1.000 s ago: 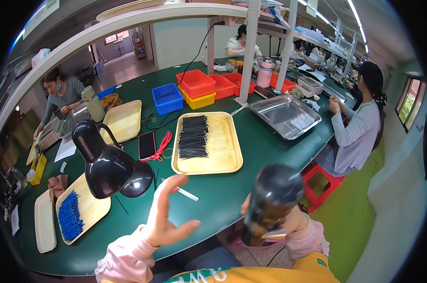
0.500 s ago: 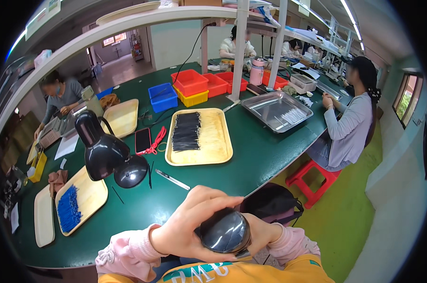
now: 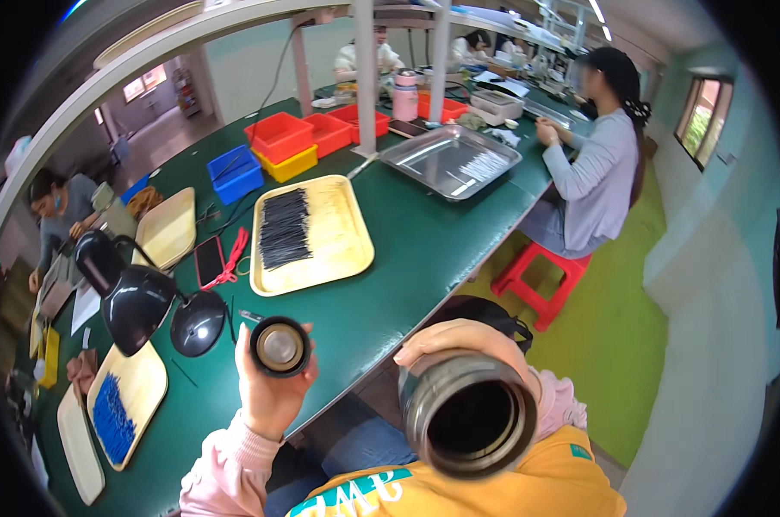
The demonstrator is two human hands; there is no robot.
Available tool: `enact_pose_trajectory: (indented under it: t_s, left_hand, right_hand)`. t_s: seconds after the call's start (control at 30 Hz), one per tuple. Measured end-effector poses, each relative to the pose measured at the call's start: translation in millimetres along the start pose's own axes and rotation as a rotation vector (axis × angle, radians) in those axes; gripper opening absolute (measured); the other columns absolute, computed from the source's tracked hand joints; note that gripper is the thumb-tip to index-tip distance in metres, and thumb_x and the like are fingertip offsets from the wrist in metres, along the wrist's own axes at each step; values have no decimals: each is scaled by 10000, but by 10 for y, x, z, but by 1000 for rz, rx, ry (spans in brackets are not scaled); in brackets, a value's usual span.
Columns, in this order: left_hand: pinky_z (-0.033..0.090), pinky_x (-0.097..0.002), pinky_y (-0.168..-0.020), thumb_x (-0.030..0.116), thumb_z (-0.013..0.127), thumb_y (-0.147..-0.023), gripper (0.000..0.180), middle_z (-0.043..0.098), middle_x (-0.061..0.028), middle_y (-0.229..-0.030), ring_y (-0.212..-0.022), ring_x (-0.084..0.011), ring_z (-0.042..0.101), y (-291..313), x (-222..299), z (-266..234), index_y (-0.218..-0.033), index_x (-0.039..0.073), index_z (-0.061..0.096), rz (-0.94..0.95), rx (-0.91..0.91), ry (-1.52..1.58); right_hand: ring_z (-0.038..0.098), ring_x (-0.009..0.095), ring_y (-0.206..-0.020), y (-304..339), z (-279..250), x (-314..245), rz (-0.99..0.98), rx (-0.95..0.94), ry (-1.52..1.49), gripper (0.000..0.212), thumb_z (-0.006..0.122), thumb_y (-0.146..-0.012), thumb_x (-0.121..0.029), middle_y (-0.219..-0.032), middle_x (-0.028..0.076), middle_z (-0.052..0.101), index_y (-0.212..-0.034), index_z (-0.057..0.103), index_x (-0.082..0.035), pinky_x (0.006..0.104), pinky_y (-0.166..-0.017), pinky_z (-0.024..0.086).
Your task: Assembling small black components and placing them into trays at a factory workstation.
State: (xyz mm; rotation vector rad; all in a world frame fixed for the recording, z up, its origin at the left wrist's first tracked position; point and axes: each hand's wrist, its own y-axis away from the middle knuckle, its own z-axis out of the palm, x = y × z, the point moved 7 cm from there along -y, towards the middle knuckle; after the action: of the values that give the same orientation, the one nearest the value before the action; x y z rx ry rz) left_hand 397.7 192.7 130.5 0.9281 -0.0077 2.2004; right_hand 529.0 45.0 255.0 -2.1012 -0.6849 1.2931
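Note:
My left hand [image 3: 272,388] is closed round a black screw lid [image 3: 279,347], its metal-lined inside turned up toward me. It is over the near edge of the green table. On the right, close to my body, my right hand [image 3: 467,338] wraps the far side of a dark metallic vacuum flask [image 3: 420,409]. The flask is tilted with its uncovered mouth toward me, and its inside looks dark. Lid and flask are well apart.
Beyond the lid, a yellow tray [image 3: 342,233] of black wires lies on the green table [image 3: 407,258]. Left of it are a black desk lamp [image 3: 136,297], a phone [image 3: 208,261] and a tray of blue wires [image 3: 153,379]. A co-worker [image 3: 592,172] sits at right.
The lid has come off the flask. My left hand has carried it left and forward, while my right hand keeps the flask, its mouth now showing. The view has swung right.

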Motion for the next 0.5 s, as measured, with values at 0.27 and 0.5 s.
enact_pose_trajectory:
  t_s: [0.27, 0.5]
  left_hand:
    - [373, -262, -523, 550, 331, -800, 607, 532, -91, -760, -568, -183, 470, -201, 162, -554, -932, -8, 531, 99, -27, -49]
    - [327, -269, -504, 560, 338, -788, 629, 500, -65, -735, -536, -166, 410, -295, 177, -734, -960, -17, 520, 68, -12, 86]
  right_hand:
    - [579, 294, -762, -143, -111, -359, -350, 196, 266, 413, 618, -690, -154, -897, 188, 563, -1006, 452, 53, 337, -636, 478]
    - [586, 292, -757, -230, -94, -443, -414, 232, 339, 351, 576, -702, -148, -897, 193, 562, -970, 472, 51, 340, -633, 481]
